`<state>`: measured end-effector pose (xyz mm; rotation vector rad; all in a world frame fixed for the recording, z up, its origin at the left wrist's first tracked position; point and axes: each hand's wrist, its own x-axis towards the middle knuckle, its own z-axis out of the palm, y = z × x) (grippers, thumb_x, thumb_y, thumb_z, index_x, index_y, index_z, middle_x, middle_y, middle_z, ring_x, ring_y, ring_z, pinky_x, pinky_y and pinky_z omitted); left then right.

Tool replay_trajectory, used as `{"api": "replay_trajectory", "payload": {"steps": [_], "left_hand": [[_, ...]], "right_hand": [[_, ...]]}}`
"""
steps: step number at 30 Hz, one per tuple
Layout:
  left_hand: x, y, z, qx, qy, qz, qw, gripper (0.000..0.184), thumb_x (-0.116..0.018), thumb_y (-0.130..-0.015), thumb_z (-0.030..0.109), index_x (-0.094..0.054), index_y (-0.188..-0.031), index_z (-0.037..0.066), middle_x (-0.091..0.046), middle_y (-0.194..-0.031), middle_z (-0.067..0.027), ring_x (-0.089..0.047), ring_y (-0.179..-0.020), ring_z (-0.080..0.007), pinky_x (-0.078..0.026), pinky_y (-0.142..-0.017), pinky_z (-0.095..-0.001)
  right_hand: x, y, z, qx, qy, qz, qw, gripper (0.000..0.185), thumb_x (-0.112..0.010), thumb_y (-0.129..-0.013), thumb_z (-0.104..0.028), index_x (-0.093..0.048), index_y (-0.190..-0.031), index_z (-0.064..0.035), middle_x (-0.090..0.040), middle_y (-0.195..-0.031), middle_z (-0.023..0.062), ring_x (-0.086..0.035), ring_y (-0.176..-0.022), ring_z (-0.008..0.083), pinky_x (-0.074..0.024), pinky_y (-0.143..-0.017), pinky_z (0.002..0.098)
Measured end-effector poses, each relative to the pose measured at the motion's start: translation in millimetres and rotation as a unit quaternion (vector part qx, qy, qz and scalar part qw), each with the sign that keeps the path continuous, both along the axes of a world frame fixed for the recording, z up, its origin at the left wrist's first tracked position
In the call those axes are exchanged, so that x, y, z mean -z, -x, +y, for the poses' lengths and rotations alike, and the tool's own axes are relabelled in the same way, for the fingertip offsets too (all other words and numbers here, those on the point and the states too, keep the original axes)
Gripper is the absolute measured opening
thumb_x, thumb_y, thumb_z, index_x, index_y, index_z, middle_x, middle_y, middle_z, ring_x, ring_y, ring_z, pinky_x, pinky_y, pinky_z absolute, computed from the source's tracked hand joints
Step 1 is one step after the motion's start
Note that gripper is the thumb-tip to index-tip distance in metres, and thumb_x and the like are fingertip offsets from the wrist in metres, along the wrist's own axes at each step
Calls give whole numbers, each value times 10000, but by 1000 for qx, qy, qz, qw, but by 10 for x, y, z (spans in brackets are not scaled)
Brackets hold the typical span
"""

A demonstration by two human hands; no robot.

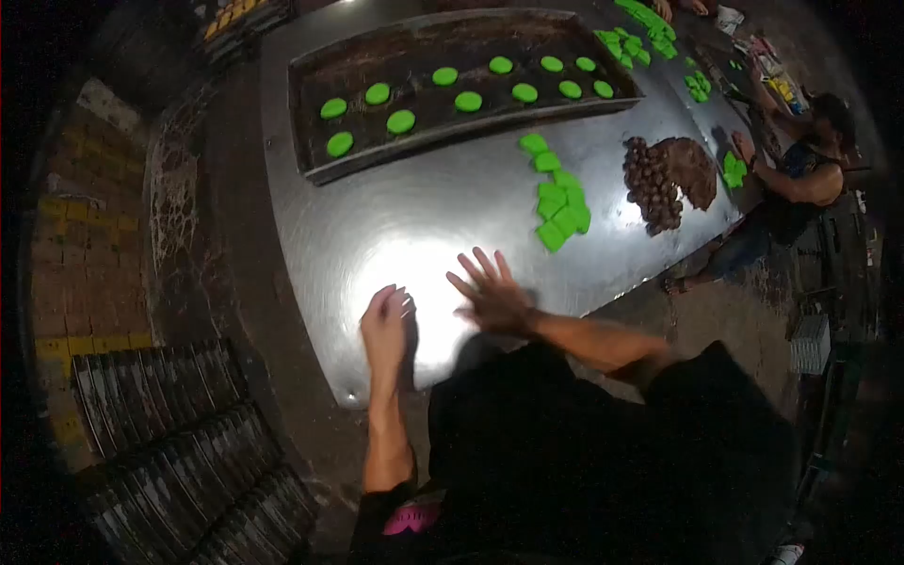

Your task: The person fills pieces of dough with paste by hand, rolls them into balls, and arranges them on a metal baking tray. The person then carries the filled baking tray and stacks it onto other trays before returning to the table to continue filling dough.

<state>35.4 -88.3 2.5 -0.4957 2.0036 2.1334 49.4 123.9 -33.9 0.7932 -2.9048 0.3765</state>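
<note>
My left hand (384, 330) is over the near left part of the metal table (330, 235), its fingers curled together; what they hold, if anything, is hidden. To its right my right hand (494, 294) is spread over the tabletop, palm down, with nothing seen in its fingers. Beyond it lies a cluster of green dough pieces (563, 209). A dark tray (424, 141) with green discs (400, 121) in two rows stands at the far side. Small brown balls (650, 188) lie beside a brown mass (690, 169) at the right.
A co-worker (819, 165) stands at the right edge, a hand near green pieces (734, 169). More green dough (650, 28) lies at the far right, near another person's hands (664, 8). Dark ridged trays (169, 395) are stacked at lower left.
</note>
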Motion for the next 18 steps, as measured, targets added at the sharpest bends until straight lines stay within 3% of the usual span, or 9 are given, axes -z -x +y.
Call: {"api": "replay_trajectory", "payload": {"steps": [1,3,6,8,10,13,15,17,18], "left_hand": [[-97,245,363,34,54,31,998,252,-568,-883,104,-601,-1062,-70,-628,-839,-68,-554,-725,-96,-456,-632,-221],[0,762,968,186,261,196,927,318,-530,-876,234,-636,-948,-57,-647,-905,-230,-629,-749,-342,-497,-712,-401],[35,1239,1964,332,445,100,826,528,-477,-865,463,-674,-872,-26,-654,-910,-231,-618,-894,-409,-477,-791,-469],[178,1293,2406,392,393,76,829,486,-536,-845,441,-661,-869,-28,-640,-891,-256,-620,-857,-409,-478,-767,-481],[569,1102,2538,279,385,399,784,406,-583,-823,394,-605,-829,-11,-617,-820,-212,-598,-776,-394,-469,-727,-480],[636,1144,2837,264,333,239,873,232,-636,-779,217,-506,-794,25,-552,-744,-139,-555,-705,-319,-451,-655,-415],[490,1101,2806,290,200,119,928,151,-626,-796,113,-502,-838,38,-550,-762,-82,-538,-709,-219,-460,-636,-347],[346,1084,2658,238,21,34,971,108,-604,-815,38,-506,-862,42,-548,-792,-39,-528,-734,-140,-455,-638,-290],[319,1060,2570,199,-35,10,979,130,-606,-798,-5,-493,-846,40,-539,-801,-20,-526,-740,-119,-439,-643,-252]], "right_hand": [[89,36,-16,17,6,2,1000,679,-572,-841,-472,-347,-1404,-166,-307,-1431,156,-217,-1365,365,-245,-1059,594],[14,21,30,10,58,-10,998,590,-566,-855,-432,-445,-1298,-61,-343,-1379,224,-266,-1334,384,-231,-1067,580],[296,-127,333,-73,53,-156,984,489,-509,-901,-330,-451,-1272,-17,-381,-1343,231,-354,-1275,384,-273,-1058,534],[51,-370,558,-49,83,-242,966,412,-521,-889,-280,-471,-1192,-4,-456,-1248,218,-444,-1167,364,-367,-979,492],[-131,-428,966,-48,72,-311,947,362,-549,-868,-256,-500,-1118,2,-549,-1106,215,-537,-1034,354,-447,-898,450],[-718,101,1601,-1,31,-404,914,403,-584,-856,-221,-502,-1206,-39,-619,-953,165,-618,-895,335,-477,-853,420],[-719,612,2277,58,487,-458,742,495,-579,-851,-208,-452,-1309,-70,-590,-1150,101,-566,-1036,187,-473,-874,358],[-1234,1410,2665,161,435,-315,828,439,-665,-846,-246,-538,-1207,-31,-641,-969,58,-597,-795,125,-501,-685,282],[-1251,1824,2838,232,410,-244,848,358,-609,-856,-219,-583,-1148,-13,-638,-929,44,-581,-788,119,-501,-746,291]]}}
